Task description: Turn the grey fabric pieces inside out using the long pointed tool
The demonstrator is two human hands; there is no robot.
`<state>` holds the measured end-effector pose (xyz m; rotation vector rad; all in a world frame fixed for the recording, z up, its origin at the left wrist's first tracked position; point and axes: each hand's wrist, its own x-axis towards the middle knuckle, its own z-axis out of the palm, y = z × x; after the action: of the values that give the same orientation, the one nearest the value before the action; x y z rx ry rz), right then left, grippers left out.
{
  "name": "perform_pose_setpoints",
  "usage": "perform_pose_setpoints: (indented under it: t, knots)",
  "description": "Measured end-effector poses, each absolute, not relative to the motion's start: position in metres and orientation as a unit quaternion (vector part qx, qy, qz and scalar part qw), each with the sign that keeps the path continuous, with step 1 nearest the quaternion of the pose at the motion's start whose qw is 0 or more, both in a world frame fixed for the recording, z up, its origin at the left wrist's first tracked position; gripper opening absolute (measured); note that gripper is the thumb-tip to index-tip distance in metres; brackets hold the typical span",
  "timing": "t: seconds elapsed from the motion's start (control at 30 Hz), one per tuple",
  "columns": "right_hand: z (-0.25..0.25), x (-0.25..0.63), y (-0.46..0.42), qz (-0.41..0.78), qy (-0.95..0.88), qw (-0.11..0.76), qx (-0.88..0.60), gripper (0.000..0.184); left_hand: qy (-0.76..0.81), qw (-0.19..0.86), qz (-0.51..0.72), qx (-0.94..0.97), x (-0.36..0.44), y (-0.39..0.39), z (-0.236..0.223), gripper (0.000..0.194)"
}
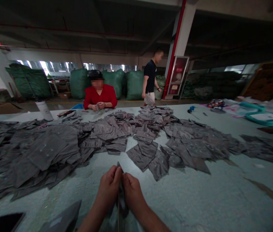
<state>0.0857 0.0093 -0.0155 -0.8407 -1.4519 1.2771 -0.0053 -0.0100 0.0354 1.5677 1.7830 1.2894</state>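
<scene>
Close in front of me, my left hand (pixel 110 184) and my right hand (pixel 132 190) are side by side, both closed on one grey fabric piece (pixel 119 206). The piece stands edge-on between them, so little of its face shows; its tip pokes up above my fingers. Beyond my hands, similar grey fabric pieces (pixel 148 158) lie in a loose heap. A larger heap of grey pieces (pixel 44 148) spreads to the left. Another grey piece (pixel 64 217) with a pale patch lies at the near left.
A dark phone-like slab (pixel 6 222) lies at the near left of the pale table (pixel 199 199). A white tumbler (pixel 44 110) stands farther back. Across the table sits a person in red (pixel 100 96); another person (pixel 150 77) walks behind. Teal-edged bags (pixel 267 117) lie at right.
</scene>
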Motion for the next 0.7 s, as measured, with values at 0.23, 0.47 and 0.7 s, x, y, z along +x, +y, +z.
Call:
perform_pose_setpoints:
  t: [0.23,0.47,0.7]
  knots:
    - [-0.031,0.090,0.009,0.548,-0.592,0.475,-0.352,0.042,0.613,0.282,0.487,0.554,-0.008,-0.007,0.030,0.027]
    - [-0.006,0.117,0.026,0.423,-0.689,0.436,-0.396,0.033,0.588,0.318,0.556,0.493,-0.015,0.006,0.045,0.032]
    - [0.023,0.115,0.049,0.430,-0.720,0.380,-0.391,0.020,0.577,0.427,0.676,0.168,-0.016,-0.042,-0.018,0.044]
